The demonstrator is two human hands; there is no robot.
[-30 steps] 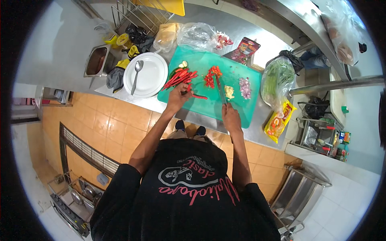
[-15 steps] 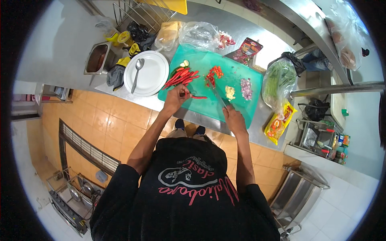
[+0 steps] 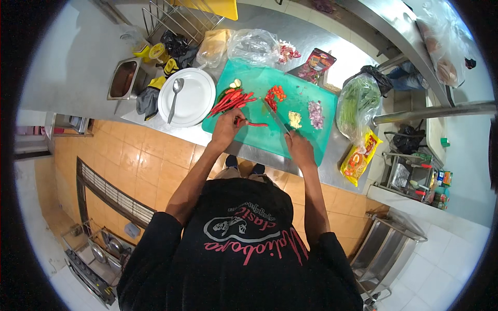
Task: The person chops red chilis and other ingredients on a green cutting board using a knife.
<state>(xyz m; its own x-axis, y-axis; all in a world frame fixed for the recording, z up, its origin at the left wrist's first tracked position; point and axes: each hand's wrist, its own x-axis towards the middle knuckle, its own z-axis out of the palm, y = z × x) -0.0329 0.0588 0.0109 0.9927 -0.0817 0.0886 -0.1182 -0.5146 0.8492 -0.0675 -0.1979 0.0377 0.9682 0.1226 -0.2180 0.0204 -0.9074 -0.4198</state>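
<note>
On the green cutting board (image 3: 254,142), my left hand (image 3: 226,130) pinches a red chili (image 3: 258,125) near the board's front left, its thin end pointing right. My right hand (image 3: 300,149) grips the handle of a knife (image 3: 276,118), whose blade slants up and left, apart from that chili. The blade's tip is beside chopped red chili (image 3: 275,97). Whole red chilies (image 3: 233,101) lie piled beyond my left hand, with peeled garlic cloves (image 3: 236,83) behind them. Minced garlic (image 3: 294,120) and diced shallot (image 3: 316,115) sit in separate heaps right of the knife.
A white plate (image 3: 195,98) carrying a spoon (image 3: 175,100) stands left of the board. To the right are a bag of green vegetables (image 3: 358,106) and a yellow packet (image 3: 360,158). Plastic bags (image 3: 254,45) and a dark pouch (image 3: 320,61) lie behind.
My right hand has shifted slightly left and away from me, and the knife tip now reaches farther toward the chopped chili. My left hand stays nearly still on its chili.
</note>
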